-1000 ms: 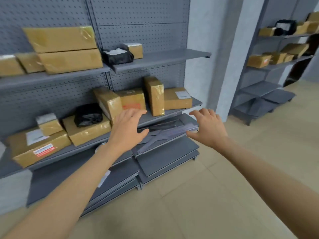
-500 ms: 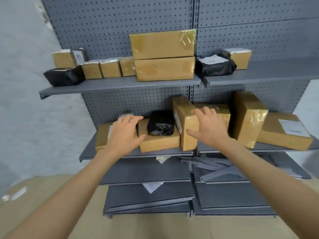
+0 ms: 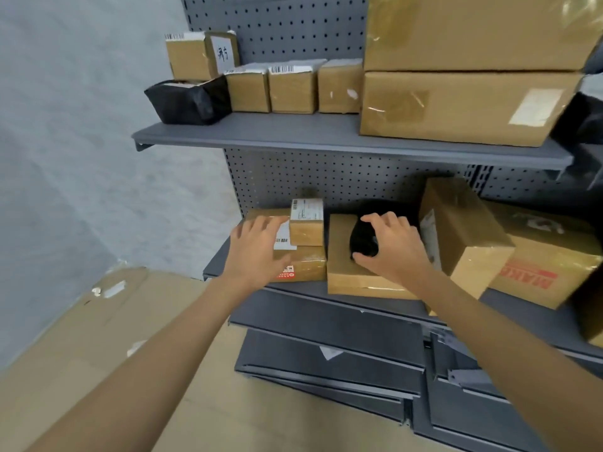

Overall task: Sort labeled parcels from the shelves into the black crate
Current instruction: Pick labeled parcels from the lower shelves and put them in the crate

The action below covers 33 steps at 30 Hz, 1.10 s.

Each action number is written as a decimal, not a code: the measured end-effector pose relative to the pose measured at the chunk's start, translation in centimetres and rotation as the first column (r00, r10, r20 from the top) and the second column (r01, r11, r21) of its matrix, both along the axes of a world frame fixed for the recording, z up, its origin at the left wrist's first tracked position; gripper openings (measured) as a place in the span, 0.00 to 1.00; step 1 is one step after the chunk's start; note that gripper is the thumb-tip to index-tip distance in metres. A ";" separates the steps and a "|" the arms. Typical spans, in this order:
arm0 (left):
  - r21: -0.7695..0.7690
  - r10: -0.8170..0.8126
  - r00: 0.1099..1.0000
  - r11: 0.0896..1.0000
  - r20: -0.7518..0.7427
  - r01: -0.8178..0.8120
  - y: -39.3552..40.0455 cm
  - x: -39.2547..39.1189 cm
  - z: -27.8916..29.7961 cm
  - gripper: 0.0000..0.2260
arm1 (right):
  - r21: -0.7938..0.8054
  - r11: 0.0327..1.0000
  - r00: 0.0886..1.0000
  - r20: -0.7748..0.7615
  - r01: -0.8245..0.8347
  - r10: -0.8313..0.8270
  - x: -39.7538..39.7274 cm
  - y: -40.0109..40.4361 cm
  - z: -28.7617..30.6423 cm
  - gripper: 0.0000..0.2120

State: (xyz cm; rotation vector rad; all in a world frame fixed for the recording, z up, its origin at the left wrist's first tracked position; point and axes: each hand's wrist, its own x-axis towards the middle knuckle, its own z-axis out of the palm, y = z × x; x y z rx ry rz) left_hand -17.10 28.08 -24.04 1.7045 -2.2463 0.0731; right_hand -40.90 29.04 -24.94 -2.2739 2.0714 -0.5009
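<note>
Soft black plastic-wrapped parcel (image 3: 365, 238) on the grey metal middle shelf (image 3: 375, 296), lying atop a flat brown cardboard box (image 3: 342, 269). Right hand (image 3: 393, 247) curled over the wrap, fingers spread and bent onto it — whether actually clamped cannot be told. Left of that flat box, a low taped brown carton with a red sticker (image 3: 306, 264), a small labelled brown box (image 3: 306, 223) stacked on it; left hand (image 3: 257, 252) flat and open-fingered above the carton's white barcode label. Right of the flat box, a tilted glossy taped carton (image 3: 463, 230) and a carton with red lettering (image 3: 548, 259). Above, the grey upper shelf (image 3: 261, 132) before a perforated grey back panel (image 3: 293, 24) — small labelled boxes, a black bag, two large stacked cartons. Below, loose grey shelf boards (image 3: 326, 353) on a tan floor; pale mottled wall at far left.
</note>
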 end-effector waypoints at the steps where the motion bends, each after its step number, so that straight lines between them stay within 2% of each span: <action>1: 0.015 -0.003 1.000 1.000 -0.008 0.003 -1.1 0.4 -0.5 0.29 | 0.005 1.000 1.000 0.000 0.001 -0.001 0.7 -1.0 -0.5 0.33; 6: 0.099 -0.059 0.995 0.993 -0.083 0.067 -7.6 2.3 -3.6 0.32 | 0.084 0.995 0.997 0.045 0.053 -0.057 4.4 -6.6 -2.8 0.36; 9: 0.146 -0.087 0.989 0.984 -0.119 0.104 -11.7 3.3 -5.6 0.31 | 0.191 0.975 0.979 0.145 0.117 -0.145 6.6 -10.0 -4.6 0.40; 11: 0.196 -0.104 0.982 0.971 -0.159 0.135 -14.0 4.1 -6.7 0.31 | 0.285 0.947 0.939 0.258 0.150 -0.227 8.0 -12.0 -5.9 0.42; 13: 0.248 -0.129 0.974 0.953 -0.184 0.173 -16.0 4.6 -7.5 0.31 | 0.366 0.913 0.862 0.389 0.179 -0.325 9.0 -13.7 -7.0 0.45; 15: 0.299 -0.155 0.968 0.931 -0.198 0.210 -17.8 4.8 -8.2 0.32 | 0.426 0.883 0.797 0.456 0.196 -0.397 9.9 -14.9 -7.9 0.47; 19: 0.417 -0.214 0.925 0.844 -0.314 0.337 -20.5 4.1 -9.4 0.38 | 0.499 0.840 0.727 0.494 0.213 -0.477 10.3 -16.9 -9.3 0.45; 22: 0.541 -0.173 0.885 0.735 -0.433 0.408 -21.6 2.8 -10.3 0.43 | 0.547 0.818 0.687 0.527 0.177 -0.501 10.3 -17.8 -9.8 0.45; 24: 0.579 -0.133 0.860 0.688 -0.493 0.438 -22.2 2.1 -10.9 0.47 | 0.557 0.815 0.665 0.549 0.159 -0.506 10.6 -18.2 -10.0 0.43; 26: 0.584 -0.098 0.844 0.680 -0.527 0.443 -22.6 1.9 -11.2 0.50 | 0.547 0.825 0.634 0.590 0.143 -0.500 11.0 -18.4 -9.8 0.39; 29: 0.556 -0.004 0.781 0.701 -0.624 0.448 -23.2 2.4 -10.9 0.53 | 0.488 0.862 0.578 0.668 0.136 -0.469 11.9 -18.1 -8.8 0.45; 33: 0.495 0.098 0.687 0.766 -0.720 0.409 -23.8 4.0 -9.8 0.55 | 0.391 0.920 0.493 0.796 0.026 -0.352 13.8 -16.6 -7.0 0.45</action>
